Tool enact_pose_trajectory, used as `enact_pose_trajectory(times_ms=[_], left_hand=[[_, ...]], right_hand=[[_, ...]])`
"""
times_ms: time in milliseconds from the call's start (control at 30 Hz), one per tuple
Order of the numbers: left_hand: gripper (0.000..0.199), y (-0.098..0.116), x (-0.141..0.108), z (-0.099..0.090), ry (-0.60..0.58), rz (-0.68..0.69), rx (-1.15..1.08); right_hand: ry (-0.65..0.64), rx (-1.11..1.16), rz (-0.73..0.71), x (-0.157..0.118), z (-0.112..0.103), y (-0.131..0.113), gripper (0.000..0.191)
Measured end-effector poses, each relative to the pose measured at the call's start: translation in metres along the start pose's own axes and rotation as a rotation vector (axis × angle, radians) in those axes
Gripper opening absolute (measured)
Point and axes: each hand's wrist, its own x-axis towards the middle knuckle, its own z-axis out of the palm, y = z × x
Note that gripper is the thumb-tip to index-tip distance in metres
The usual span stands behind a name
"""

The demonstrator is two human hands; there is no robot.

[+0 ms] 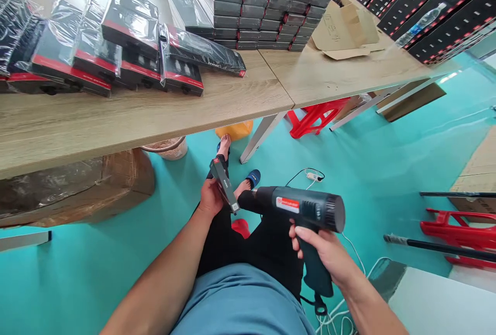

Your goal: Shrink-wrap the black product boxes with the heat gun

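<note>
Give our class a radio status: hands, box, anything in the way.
Left hand: holds box. Right hand: holds heat gun, pointed toward box. No obstruction visible between gun and box.

Clock positions taken from view centre. Left hand (pixel 212 198), between 7 and 8 o'clock, grips a slim dark box (pixel 223 184). Right hand (pixel 323 249), between 4 and 5, grips a heat gun (pixel 306 210) by its handle; nozzle faces 9 o'clock, toward the box. Table (pixel 256 89): film-wrapped boxes (pixel 132 14) at 10, stacked dark boxes (pixel 258 12) at 12, folded cardboard (pixel 335 25) between 1 and 2. Carton (pixel 129 180) below table, between 8 and 9.
</note>
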Motion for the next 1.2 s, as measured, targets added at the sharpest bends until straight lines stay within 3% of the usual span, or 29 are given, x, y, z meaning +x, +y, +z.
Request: enact_pose_trajectory(times_ms=[133,400,567,733,1033,1200], left_hand=[[0.066,0.005,-0.011,0.000,-0.147,-0.157,-0.054],[0.071,0.005,-0.017,0.004,-0.446,-0.405,-0.052],[0.067,0.001,-0.018,0.002,-0.443,-0.422,0.023],[0.066,-0.002,-0.014,-0.003,-0.450,-0.473,0.098],[0.066,-0.005,-0.009,-0.008,-0.562,-0.525,0.038],[0.068,-0.005,-0.007,-0.006,-0.557,-0.561,0.066]], right_hand=[[0.014,0.250,0.044,-0.001,-0.008,-0.001,0.040],[0.023,0.633,0.128,0.012,-0.007,0.006,0.028],[0.023,0.693,0.145,0.024,-0.006,0.004,0.019],[-0.020,0.687,0.128,0.029,-0.003,0.001,0.022],[-0.007,0.719,0.119,0.037,-0.002,-0.006,0.019],[-0.015,0.667,0.089,0.044,0.008,-0.014,0.022]])
